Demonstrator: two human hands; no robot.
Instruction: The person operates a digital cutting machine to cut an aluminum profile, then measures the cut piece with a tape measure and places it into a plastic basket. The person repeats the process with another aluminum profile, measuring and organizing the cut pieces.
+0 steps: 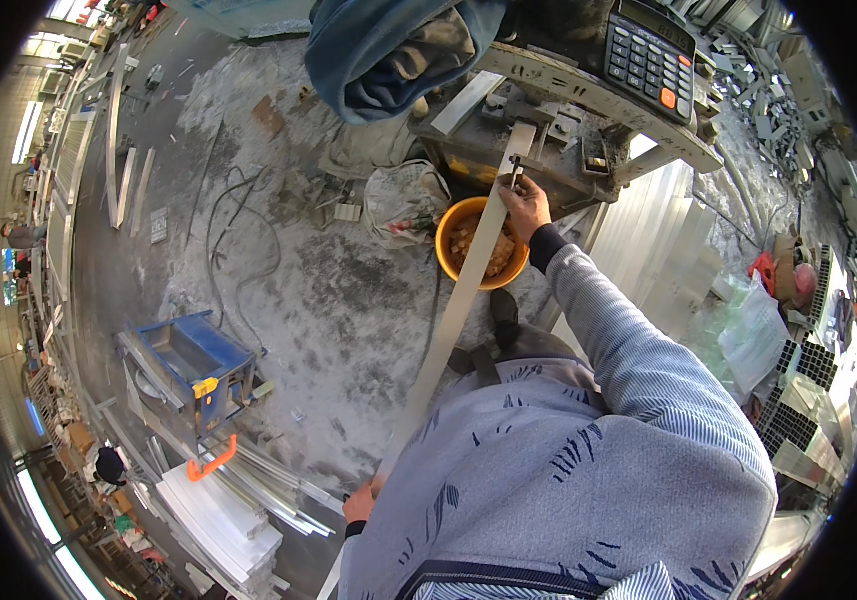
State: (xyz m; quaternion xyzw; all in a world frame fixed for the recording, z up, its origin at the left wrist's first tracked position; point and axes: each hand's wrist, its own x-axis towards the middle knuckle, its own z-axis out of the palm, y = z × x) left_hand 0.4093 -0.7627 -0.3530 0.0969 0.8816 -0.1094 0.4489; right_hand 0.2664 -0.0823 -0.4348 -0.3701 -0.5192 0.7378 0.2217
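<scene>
A long, flat, pale metal bar (pixel 470 275) runs from the workbench (pixel 468 165) down past my left side, its lower stretch partly hidden by my jacket. My left hand (pixel 360 501) is closed on the bar low down; only part of that hand shows. Near the bar's far end, my right hand (pixel 526 207) has its fingers pinched on a slim, dark metal piece (pixel 516 172) standing at the bar's edge. Its exact kind is too small to tell. Under the bar, an orange bucket (pixel 440 243) holds brownish chunks.
A calculator (pixel 651 62) rests on the worn beam (pixel 568 82), beside bundled blue cloth (pixel 378 60). A blue machine (pixel 193 365) and stacked pale profiles (pixel 213 520) are at left. Scrap metal (pixel 778 110) lies far right. A white sack (pixel 398 200) and a cable (pixel 216 240) lie on the dusty floor.
</scene>
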